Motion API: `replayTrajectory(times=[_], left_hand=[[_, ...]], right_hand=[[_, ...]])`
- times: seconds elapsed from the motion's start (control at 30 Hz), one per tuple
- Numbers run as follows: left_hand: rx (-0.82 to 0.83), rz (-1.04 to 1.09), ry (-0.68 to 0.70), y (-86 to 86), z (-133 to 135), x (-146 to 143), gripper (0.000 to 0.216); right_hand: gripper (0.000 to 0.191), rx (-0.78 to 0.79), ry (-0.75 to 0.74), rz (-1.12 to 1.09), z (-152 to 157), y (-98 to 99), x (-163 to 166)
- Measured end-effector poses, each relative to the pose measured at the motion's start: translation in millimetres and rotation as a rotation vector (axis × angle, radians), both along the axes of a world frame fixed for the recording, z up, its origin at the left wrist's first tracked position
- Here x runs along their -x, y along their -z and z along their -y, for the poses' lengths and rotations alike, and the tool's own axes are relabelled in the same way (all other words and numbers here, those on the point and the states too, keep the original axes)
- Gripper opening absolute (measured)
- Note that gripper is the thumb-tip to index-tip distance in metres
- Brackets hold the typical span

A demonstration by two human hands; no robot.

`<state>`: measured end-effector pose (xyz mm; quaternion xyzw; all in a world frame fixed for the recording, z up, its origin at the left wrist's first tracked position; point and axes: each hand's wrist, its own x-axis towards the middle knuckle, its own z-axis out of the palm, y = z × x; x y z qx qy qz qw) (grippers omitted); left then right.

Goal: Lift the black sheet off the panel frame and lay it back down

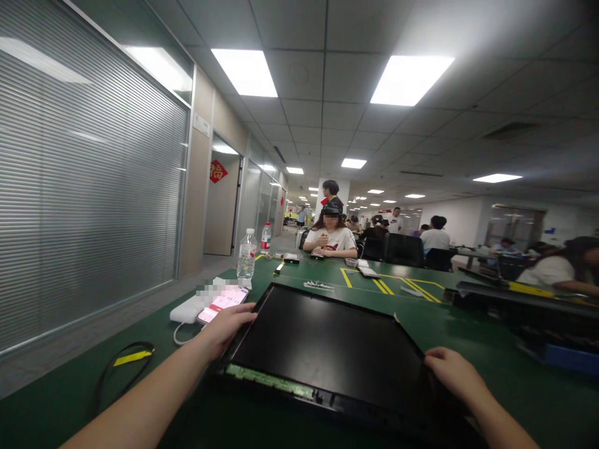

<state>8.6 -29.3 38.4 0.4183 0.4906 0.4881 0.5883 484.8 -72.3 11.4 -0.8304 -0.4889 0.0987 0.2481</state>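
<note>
A flat black display panel lies screen up before me, slightly tilted, with a green circuit strip showing along its near edge. My left hand grips the panel's left edge, fingers over the rim. At the right edge, my right hand pinches the frame between thumb and fingers. The undersides of both grips are hidden by the panel. Beside my left hand lies a lit phone next to a white box-like device with a cable.
The green table carries a clear water bottle, a smaller red-labelled bottle and a black cable loop with yellow tape. Dark panels are stacked at right. A person sits across the table; others are behind.
</note>
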Motion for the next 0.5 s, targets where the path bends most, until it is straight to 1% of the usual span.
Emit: replayTrajectory(times=[0.1,0.2,0.27,0.4,0.5], left_hand=[[-0.01,0.069,-0.007,-1.1,-2,0,0.057],[-0.007,0.105,-0.046,-1.4,-5,0,0.055],[0.003,0.095,-0.071,-1.1,-7,1,0.054],[0.024,0.044,-0.077,3.2,-16,8,0.053],[-0.011,0.009,-0.095,8.3,-24,14,0.049]], right_hand=[[0.03,0.0,0.0,0.005,1,-3.0,3],[0.029,-0.007,-0.008,0.001,2,-4.6,4],[0.03,-0.006,-0.013,-0.001,2,-4.7,3],[0.031,0.004,-0.032,-0.006,1,-4.0,3],[0.03,0.004,-0.041,0.01,1,-3.7,4]])
